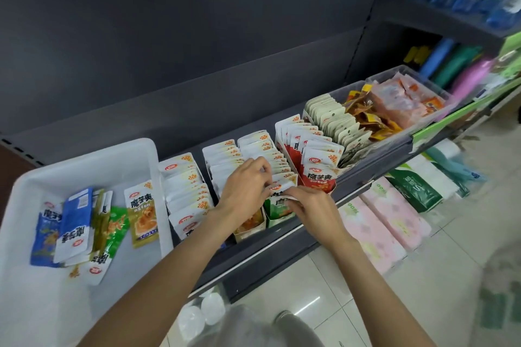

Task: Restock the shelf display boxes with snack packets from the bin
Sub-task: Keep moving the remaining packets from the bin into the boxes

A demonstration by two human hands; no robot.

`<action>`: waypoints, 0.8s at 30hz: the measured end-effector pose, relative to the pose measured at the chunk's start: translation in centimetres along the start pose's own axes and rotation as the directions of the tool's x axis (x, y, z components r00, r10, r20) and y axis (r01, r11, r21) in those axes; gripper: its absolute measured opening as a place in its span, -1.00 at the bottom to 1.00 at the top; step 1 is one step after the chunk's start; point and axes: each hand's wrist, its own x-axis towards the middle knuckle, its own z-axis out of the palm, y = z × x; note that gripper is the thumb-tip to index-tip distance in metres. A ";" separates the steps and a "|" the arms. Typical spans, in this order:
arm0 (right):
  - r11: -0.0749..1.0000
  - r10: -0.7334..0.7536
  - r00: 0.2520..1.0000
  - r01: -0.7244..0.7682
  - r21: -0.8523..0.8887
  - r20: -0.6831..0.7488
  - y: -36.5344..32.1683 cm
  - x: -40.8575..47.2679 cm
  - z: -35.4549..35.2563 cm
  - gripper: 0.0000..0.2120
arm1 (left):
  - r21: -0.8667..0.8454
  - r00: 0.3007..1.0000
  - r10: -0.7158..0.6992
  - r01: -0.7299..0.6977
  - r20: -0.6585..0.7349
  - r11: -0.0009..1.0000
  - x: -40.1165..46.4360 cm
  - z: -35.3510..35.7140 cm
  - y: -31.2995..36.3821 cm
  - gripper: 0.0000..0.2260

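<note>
Since both hands meet over the green box (277, 213), it looks like packets are being seated there so the row stands upright. Left hand (246, 186) has its fingers curled on the packet tops just behind, probably holding them back, while the right hand (308, 205) pinches a green packet (279, 203) at the front (label facing out). More packets wait in the white bin (84, 166), well left of both hands.
</note>
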 end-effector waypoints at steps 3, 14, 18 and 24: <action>0.996 0.065 0.998 -0.065 -0.062 -0.001 -0.6 0.4 1.3 -0.76 | -0.003 1.000 0.014 -0.014 0.020 1.000 0.1 -0.2 -0.4 -0.81; 0.896 0.314 0.859 -0.127 0.426 -0.405 -8.1 -0.7 -4.5 -0.80 | -0.422 0.842 -0.154 -0.094 -0.517 0.902 -5.7 -6.4 -2.0 -0.91; 0.823 0.171 0.927 0.052 0.566 -0.334 -14.4 1.0 -4.0 -0.85 | -0.499 0.603 -0.370 -0.054 -0.707 0.865 -12.0 -8.6 -6.9 -0.89; 0.863 -0.238 0.969 0.181 0.471 0.065 -23.4 5.3 5.3 -0.87 | -0.289 0.700 -0.606 0.533 -0.379 0.795 -20.0 -6.5 -19.0 -0.91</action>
